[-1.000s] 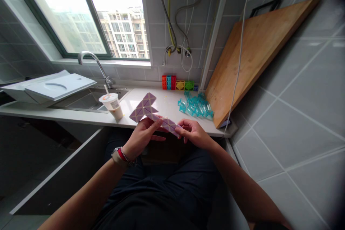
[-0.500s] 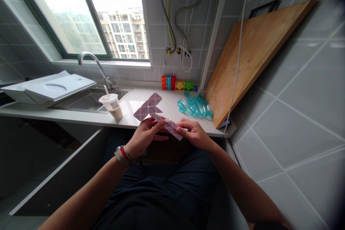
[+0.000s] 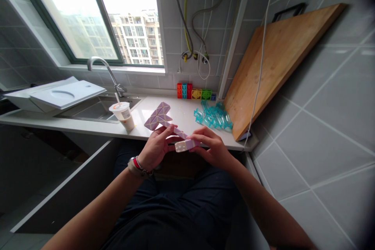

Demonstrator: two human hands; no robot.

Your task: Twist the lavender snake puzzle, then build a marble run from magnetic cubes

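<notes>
A purple and white twisty snake puzzle (image 3: 158, 117) made of triangular wedges is held in the air over the counter's front edge. My left hand (image 3: 156, 144) is closed on its middle, between thumb and fingers. Its folded, arrow-like part points away to the left above the counter. The other end is pinched by my right hand (image 3: 209, 146), and there a pale end face with small dimples (image 3: 181, 147) faces me. Part of the puzzle is hidden behind my right fingers.
A lidded drink cup with a straw (image 3: 123, 115) stands beside the sink (image 3: 99, 107). Turquoise plastic pieces (image 3: 213, 115) lie on the white counter (image 3: 140, 132) at right, before colourful blocks (image 3: 196, 91). A wooden board (image 3: 281, 58) leans on the wall; a white box (image 3: 66, 93) sits at left.
The puzzle's right end has been turned, so its pale end face now shows. My right fingers have shifted their hold, and the folded part has tilted slightly.
</notes>
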